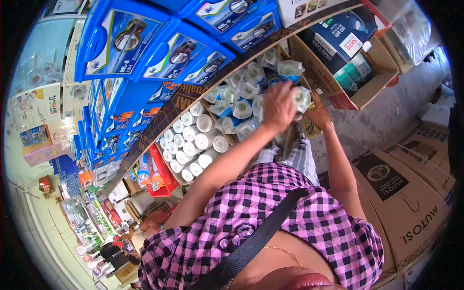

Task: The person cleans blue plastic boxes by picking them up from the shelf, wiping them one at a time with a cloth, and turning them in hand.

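Several plastic-wrapped items with white and blue parts stand packed in a cardboard box. Over the right part of this box is my left hand, blurred by motion, its fingers beside a wrapped item with a pale round top. My right hand is at the box's right edge, close to that same item and above something yellowish in clear wrapping. What either hand grips, if anything, is too blurred or hidden to tell.
White cylinders fill a neighbouring box, with a red basket beside it. Blue ML-8 boxes are stacked at upper left. An open carton holds dark blue boxes at upper right. MUTOSI cartons lie at lower right.
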Tool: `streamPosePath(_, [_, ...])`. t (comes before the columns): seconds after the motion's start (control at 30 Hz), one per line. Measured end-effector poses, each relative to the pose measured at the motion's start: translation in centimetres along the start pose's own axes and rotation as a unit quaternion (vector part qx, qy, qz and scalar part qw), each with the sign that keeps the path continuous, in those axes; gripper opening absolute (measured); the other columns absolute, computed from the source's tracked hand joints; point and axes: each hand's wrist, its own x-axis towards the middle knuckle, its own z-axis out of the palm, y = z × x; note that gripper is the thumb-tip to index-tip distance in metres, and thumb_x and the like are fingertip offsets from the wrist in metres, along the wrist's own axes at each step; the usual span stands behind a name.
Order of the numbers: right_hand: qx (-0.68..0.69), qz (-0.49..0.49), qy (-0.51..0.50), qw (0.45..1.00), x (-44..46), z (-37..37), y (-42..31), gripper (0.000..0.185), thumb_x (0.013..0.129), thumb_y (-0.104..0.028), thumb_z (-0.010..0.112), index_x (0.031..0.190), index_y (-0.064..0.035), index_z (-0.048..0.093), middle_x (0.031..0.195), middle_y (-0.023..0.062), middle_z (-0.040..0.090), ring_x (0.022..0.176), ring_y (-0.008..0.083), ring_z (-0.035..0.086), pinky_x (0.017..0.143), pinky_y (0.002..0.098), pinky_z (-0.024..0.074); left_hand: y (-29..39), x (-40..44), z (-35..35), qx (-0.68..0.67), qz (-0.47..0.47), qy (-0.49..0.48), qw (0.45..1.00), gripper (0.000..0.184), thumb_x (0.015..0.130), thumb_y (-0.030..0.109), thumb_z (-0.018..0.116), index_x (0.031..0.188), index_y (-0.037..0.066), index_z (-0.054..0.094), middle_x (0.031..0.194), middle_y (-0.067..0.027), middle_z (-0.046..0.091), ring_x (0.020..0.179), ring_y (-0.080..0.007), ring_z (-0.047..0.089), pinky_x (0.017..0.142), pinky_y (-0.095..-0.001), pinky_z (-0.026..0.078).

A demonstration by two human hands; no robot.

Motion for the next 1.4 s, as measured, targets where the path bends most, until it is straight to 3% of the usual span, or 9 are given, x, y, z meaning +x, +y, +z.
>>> streamPosePath(0.13, [-0.029, 0.022, -0.014, 0.999, -0.1, 0.1, -0.3, 0.096, 0.072, -0.048, 0.075, 0.151, -0.0272, 0.025, 0.119, 0.0260, 0.064, 0.110, 0.0467, 0.061, 0.091, 0.0514, 0.0497, -4.5, 2.1, -0.8, 0.148, -0.126, -0.187, 0.963, 0.066, 0.075, 0.027, 0.070, 0.135, 0.010, 0.049, 0.134, -0.0183, 0.052, 0.123, -0.0373, 0.050, 0.104, -0.0503, 0.039])
streamPosePath(0.4, [-0.054, 0.018, 0.012, 0.998, -0.2, 2.2, 4.3, 0.103, 0.072, -0.050, 0.074, 0.152, -0.0133, 0.021, 0.121, 0.0278, 0.063, 0.111, 0.0469, 0.060, 0.090, 0.0509, 0.0507, -7.2, 5.9, -0.1, 0.088, -0.104, -0.440, 0.888, 0.087, 0.068, 0.031, 0.077, 0.146, 0.017, 0.040, 0.135, -0.0237, 0.050, 0.122, -0.0415, 0.052, 0.102, -0.0449, 0.046])
streamPosePath(0.6, [-0.026, 0.086, -0.015, 0.996, -0.9, 2.1, 2.5, 0.093, 0.076, -0.051, 0.073, 0.151, -0.0228, 0.025, 0.122, 0.0277, 0.062, 0.110, 0.0487, 0.060, 0.087, 0.0511, 0.0513, -6.7, 5.7, 0.7, 0.061, -0.114, -0.372, 0.919, 0.070, 0.072, 0.020, 0.074, 0.138, 0.029, 0.051, 0.121, -0.0203, 0.057, 0.116, -0.0407, 0.056, 0.096, -0.0457, 0.050])
streamPosePath(0.67, [-0.033, 0.072, 0.004, 0.997, -0.3, 1.9, 3.7, 0.091, 0.077, -0.050, 0.072, 0.151, -0.0242, 0.026, 0.121, 0.0272, 0.062, 0.109, 0.0488, 0.060, 0.087, 0.0512, 0.0514, -7.5, 6.0, 0.6, 0.027, -0.134, -0.335, 0.932, 0.058, 0.075, 0.014, 0.069, 0.132, 0.021, 0.058, 0.122, -0.0217, 0.057, 0.117, -0.0401, 0.056, 0.096, -0.0461, 0.049])
streamPosePath(0.77, [-0.023, -0.024, 0.040, 0.999, -1.5, 1.9, 4.7, 0.088, 0.078, -0.048, 0.072, 0.150, -0.0232, 0.028, 0.114, 0.0248, 0.066, 0.105, 0.0474, 0.063, 0.085, 0.0503, 0.0519, -11.6, 7.0, -2.2, 0.080, -0.115, -0.078, 0.987, 0.038, 0.080, 0.008, 0.063, 0.117, 0.008, 0.066, 0.101, -0.0217, 0.068, 0.096, -0.0404, 0.065, 0.086, -0.0476, 0.052])
streamPosePath(0.97, [0.029, -0.001, 0.003, 1.000, -2.4, 0.1, 6.3, 0.078, 0.077, -0.035, 0.070, 0.147, -0.0193, 0.039, 0.105, 0.0227, 0.069, 0.099, 0.0423, 0.066, 0.082, 0.0466, 0.0526, -12.9, 6.6, -0.9, 0.349, -0.012, 0.099, 0.932, 0.030, 0.086, 0.020, 0.062, 0.115, 0.012, 0.066, 0.115, -0.0160, 0.064, 0.106, -0.0382, 0.060, 0.088, -0.0494, 0.048])
streamPosePath(1.1, [0.005, 0.050, -0.007, 0.999, -2.9, 0.2, 6.2, 0.067, 0.076, -0.035, 0.070, 0.137, -0.0168, 0.050, 0.103, 0.0211, 0.070, 0.097, 0.0412, 0.066, 0.080, 0.0457, 0.0530, -14.0, 7.0, -0.3, 0.187, -0.043, 0.120, 0.974, 0.036, 0.089, 0.017, 0.057, 0.124, 0.009, 0.060, 0.118, -0.0178, 0.063, 0.110, -0.0384, 0.058, 0.091, -0.0531, 0.045])
streamPosePath(1.27, [-0.124, -0.105, -0.273, 0.948, -5.5, -3.0, -0.7, 0.042, 0.076, -0.035, 0.071, 0.112, -0.0132, 0.066, 0.104, 0.0174, 0.069, 0.097, 0.0386, 0.066, 0.083, 0.0452, 0.0529, -13.7, 7.1, -1.0, 0.278, -0.096, 0.061, 0.954, 0.046, 0.089, 0.019, 0.059, 0.133, 0.008, 0.053, 0.128, -0.0219, 0.058, 0.117, -0.0415, 0.054, 0.097, -0.0528, 0.042])
streamPosePath(1.4, [-0.021, -0.156, -0.381, 0.911, -7.9, -2.1, -7.3, 0.048, 0.078, -0.033, 0.070, 0.122, -0.0147, 0.064, 0.110, 0.0184, 0.068, 0.103, 0.0362, 0.065, 0.091, 0.0419, 0.0504, -8.9, 3.8, -5.1, 0.185, -0.087, 0.083, 0.975, 0.058, 0.084, 0.025, 0.068, 0.136, 0.007, 0.051, 0.131, -0.0210, 0.056, 0.119, -0.0408, 0.052, 0.100, -0.0519, 0.040])
